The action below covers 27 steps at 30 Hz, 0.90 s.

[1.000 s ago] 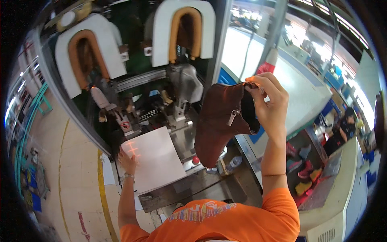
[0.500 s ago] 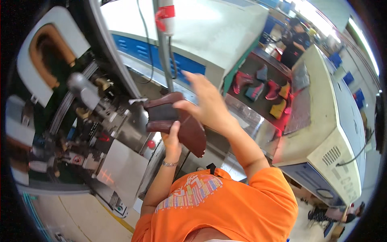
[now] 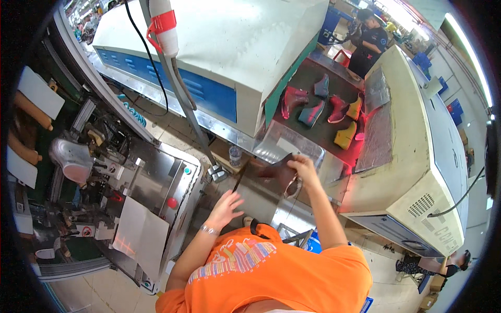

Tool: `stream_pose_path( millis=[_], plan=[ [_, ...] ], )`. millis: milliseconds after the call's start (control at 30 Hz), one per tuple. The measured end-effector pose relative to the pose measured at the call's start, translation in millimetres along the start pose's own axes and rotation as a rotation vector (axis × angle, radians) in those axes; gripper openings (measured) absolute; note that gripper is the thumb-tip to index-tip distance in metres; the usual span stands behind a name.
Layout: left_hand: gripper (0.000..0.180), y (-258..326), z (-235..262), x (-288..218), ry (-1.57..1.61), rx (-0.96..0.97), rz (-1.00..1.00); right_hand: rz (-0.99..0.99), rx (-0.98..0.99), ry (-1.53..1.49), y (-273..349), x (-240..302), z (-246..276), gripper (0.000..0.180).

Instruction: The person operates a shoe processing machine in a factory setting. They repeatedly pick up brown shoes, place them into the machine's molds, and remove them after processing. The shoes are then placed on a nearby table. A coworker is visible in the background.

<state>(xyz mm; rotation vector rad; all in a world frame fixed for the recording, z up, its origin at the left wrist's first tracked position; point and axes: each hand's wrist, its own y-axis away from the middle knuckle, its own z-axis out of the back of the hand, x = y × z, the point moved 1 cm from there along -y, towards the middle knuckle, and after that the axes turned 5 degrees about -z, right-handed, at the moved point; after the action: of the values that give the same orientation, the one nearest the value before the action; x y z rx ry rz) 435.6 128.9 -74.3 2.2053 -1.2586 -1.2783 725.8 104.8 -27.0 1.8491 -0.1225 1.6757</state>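
My right hand [image 3: 304, 171] pinches a dark brown leather boot upper [image 3: 282, 173] by its edge, in front of the conveyor's metal end. Motion blurs the part of the upper farther from the fingers. My left hand [image 3: 224, 211] is empty, its fingers apart, between my body and the machine on the left. On the dark conveyor bed [image 3: 313, 136] lie several boot uppers: a red one [image 3: 293, 100], a blue-grey one [image 3: 312, 113], a dark red one [image 3: 337, 109] and a yellow one [image 3: 345, 135], partly lit red.
At left stands a machine with a rounded metal form [image 3: 73, 160], a white panel [image 3: 140, 232] and a red button [image 3: 172, 202]. A metal pole [image 3: 182, 99] rises ahead. Cream housings [image 3: 417, 172] flank the conveyor; beyond it is another person [image 3: 368, 47]. A clear cup [image 3: 235, 155] stands low ahead.
My left hand has let go of the boot upper and opened. The right hand, open before, now grips it, and the upper has moved right toward the conveyor. The view has shifted.
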Motion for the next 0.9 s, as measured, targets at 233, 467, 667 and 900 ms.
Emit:
stream_pose_path(
  millis=[233,467,667,900],
  plan=[
    [0.041,45,91,3,-0.126,-0.265,-0.232,0.270,-0.336,0.392,-248,94,166,0.027],
    [0.039,65,92,7,-0.155,-0.412,-0.266,0.286,-0.373,0.319,-308,121,128,0.062],
    [0.039,55,78,41,-0.298,-0.269,-0.113,0.139,0.029,0.273,-220,-79,78,0.042],
    [0.037,42,78,55,-0.505,-0.106,0.028,-0.327,-0.031,0.079,48,-240,69,0.034]
  ],
)
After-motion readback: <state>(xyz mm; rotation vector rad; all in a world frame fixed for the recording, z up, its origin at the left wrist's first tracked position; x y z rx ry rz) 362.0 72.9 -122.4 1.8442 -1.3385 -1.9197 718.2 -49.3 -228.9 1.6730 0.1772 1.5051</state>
